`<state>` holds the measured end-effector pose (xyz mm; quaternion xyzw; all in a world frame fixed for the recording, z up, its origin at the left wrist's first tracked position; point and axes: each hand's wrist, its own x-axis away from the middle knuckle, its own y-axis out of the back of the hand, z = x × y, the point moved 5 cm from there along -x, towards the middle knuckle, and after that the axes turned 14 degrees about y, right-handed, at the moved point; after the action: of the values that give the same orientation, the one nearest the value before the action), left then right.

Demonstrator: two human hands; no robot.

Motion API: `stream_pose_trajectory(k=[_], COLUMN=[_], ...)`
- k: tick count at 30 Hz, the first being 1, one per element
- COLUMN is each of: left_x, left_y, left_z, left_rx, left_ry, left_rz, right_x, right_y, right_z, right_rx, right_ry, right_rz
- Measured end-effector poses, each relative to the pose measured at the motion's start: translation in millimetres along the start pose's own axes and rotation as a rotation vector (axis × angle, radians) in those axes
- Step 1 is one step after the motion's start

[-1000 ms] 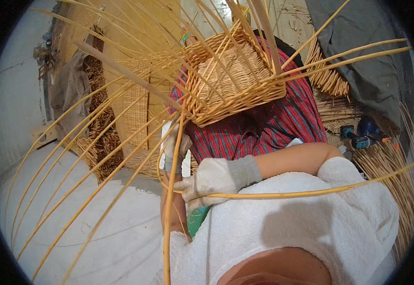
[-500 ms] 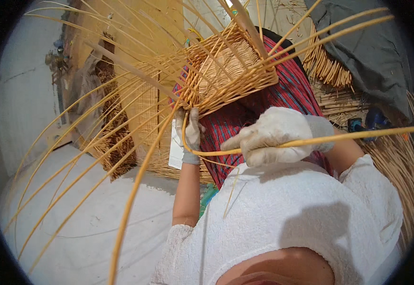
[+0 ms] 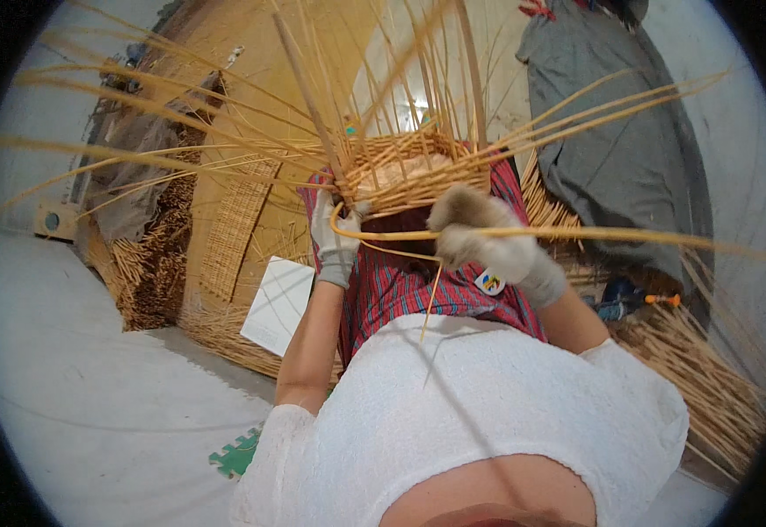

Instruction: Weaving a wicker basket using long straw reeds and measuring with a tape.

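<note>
Your right hand (image 3: 480, 235) was curled around the long cane (image 3: 401, 235), which ran crosswise and bent at your left hand (image 3: 336, 241). The left, nearer the basket (image 3: 422, 191) just beyond, gripped its near left corner, fingertips partly hidden.

basket (image 3: 405, 203): golden-tan | rod (image 3: 392, 235): yellow | cloth (image 3: 409, 290): red, blue-striped, perhaps plaid

Stakes (image 3: 470, 70) fan up and out from the basket (image 3: 422, 195) to left, right and far side, crowding those approaches. A bent rod (image 3: 396, 235) bars the near side between the hands (image 3: 480, 239); below, room opens over the lap (image 3: 383, 299), crossed by a thin strand (image 3: 434, 299).
</note>
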<state>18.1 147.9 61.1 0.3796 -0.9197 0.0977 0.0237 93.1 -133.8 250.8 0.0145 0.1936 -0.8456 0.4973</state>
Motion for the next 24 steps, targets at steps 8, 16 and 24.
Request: stream_pose_trajectory(k=[8, 16, 24], left_x=[22, 23, 28], left_y=[-18, -30, -26], left_z=[-15, -12, -16], left_rx=[-0.374, 0.634, -0.158], left_ry=[-0.009, 0.167, -0.053], left_rz=[-0.225, 0.104, -0.126], right_x=[-34, -31, -52], right_y=[-77, -96, -86], right_z=[-73, -80, -90], right_rx=[-0.142, -0.031, 1.235], right_ry=[-0.492, -0.426, -0.053], right_rz=[0.162, 0.098, 0.307])
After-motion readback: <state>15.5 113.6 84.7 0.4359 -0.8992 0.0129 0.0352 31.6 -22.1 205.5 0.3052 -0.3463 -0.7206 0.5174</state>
